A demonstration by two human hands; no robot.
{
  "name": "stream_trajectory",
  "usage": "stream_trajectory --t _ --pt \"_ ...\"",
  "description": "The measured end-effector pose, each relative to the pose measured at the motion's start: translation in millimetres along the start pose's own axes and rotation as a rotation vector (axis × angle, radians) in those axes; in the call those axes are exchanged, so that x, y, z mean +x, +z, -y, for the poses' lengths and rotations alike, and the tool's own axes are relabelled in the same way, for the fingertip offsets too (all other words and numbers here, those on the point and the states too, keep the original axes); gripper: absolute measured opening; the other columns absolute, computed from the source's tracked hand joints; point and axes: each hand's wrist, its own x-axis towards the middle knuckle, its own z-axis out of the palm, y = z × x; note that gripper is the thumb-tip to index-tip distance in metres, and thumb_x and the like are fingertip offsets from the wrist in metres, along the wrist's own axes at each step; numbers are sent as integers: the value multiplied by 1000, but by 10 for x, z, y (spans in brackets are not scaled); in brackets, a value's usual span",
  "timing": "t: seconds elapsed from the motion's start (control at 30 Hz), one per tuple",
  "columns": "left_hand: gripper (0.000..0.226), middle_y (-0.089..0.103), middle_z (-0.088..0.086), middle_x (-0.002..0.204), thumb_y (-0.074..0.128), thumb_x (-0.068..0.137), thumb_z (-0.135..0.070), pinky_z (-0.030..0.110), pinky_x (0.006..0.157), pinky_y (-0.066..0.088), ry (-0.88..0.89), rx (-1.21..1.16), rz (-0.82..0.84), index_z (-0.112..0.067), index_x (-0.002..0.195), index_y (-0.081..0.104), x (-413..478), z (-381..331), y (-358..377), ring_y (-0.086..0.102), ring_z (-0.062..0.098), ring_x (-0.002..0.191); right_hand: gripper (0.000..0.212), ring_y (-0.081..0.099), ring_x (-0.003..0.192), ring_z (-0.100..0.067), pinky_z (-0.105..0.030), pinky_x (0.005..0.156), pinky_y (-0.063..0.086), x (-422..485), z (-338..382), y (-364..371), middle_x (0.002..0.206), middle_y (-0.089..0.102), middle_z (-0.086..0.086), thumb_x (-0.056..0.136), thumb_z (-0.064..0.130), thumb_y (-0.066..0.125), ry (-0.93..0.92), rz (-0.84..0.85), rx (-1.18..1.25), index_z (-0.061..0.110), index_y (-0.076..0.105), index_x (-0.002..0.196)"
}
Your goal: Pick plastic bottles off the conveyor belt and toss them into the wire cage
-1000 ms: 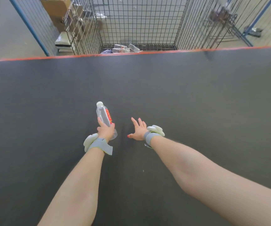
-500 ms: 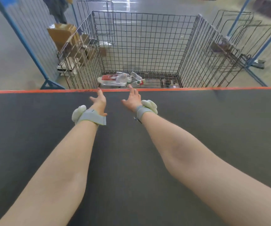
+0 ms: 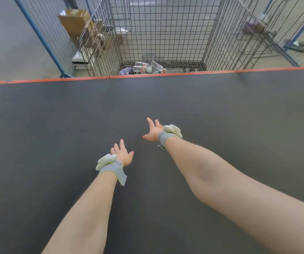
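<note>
Left hand: left hand over the conveyor belt, fingers straight and spread, thumb out to the right, holding nothing.
Right hand: right hand also over the belt, fingers splayed and pointing toward the cage, nothing in it. It sits farther out than the left.
Gap: hands apart, not touching each other. Can't tell if either touches the belt.
Bottles: plastic bottles lie on their sides in a small heap on the floor of the wire cage. They're at the near-left corner, just past the orange strip edging the belt.
Change, left hand: a second ago it gripped a clear bottle with a red label, low over the belt. Half a second ago it was stretched to the far edge, fingers already loose. Now it's pulled back toward the person, empty.
Change, right hand: spread the whole time. Up at the orange strip half a second ago, now back over mid-belt.
Change, bottle: out of the hand. A red-labelled one lies in the cage heap; can't confirm it's the same one.
Wrists: grey left wrist band and right wrist band, each with a white padded unit on the outer side.
Surroundings: cardboard box behind mesh left of the cage; blue-framed mesh panel at far left.
</note>
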Motion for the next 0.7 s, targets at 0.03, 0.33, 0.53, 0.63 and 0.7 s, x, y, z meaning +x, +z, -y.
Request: stream_trajectory --t 0.03,0.33,0.53,0.63,0.7 --pt "75 -3 17 160 39 101 -38 42 121 5 4 17 8 -13 154 -8 -119 62 79 -2 33 148 89 4 149 -32 -47 119 16 -118 -39 79 162 -12 -2 92 47 54 2 5 -5 37 -10 153" --pt "72 -11 8 161 37 101 -40 53 118 11 33 160 53 -21 154 -8 -919 537 840 -7 29 148 87 3 150 -28 -45 120 13 -1108 -613 972 162 -11 -3 94 43 54 32 87 -36 35 -9 153" --pt "69 -17 0 160 34 101 -43 61 115 11 54 225 75 -26 154 -8 -1277 753 1171 -10 23 149 87 0 150 -29 -45 121 10 -1505 -846 1403 162 -13 -5 94 43 54 77 137 -27 35 -9 153" --pt "67 -16 1 160 32 102 -42 63 114 8 48 267 56 -25 154 -7 -1402 837 1218 -11 23 149 86 0 150 -28 -45 121 10 -1599 -841 1463 162 -13 -4 95 44 53 73 119 -44 35 -10 153" --pt "67 -14 3 161 31 101 -40 67 112 3 16 353 2 -25 154 -7 -1485 922 1196 -12 24 148 86 1 150 -27 -45 121 11 -1651 -812 1478 162 -12 -3 95 44 52 62 108 -54 36 -10 153"
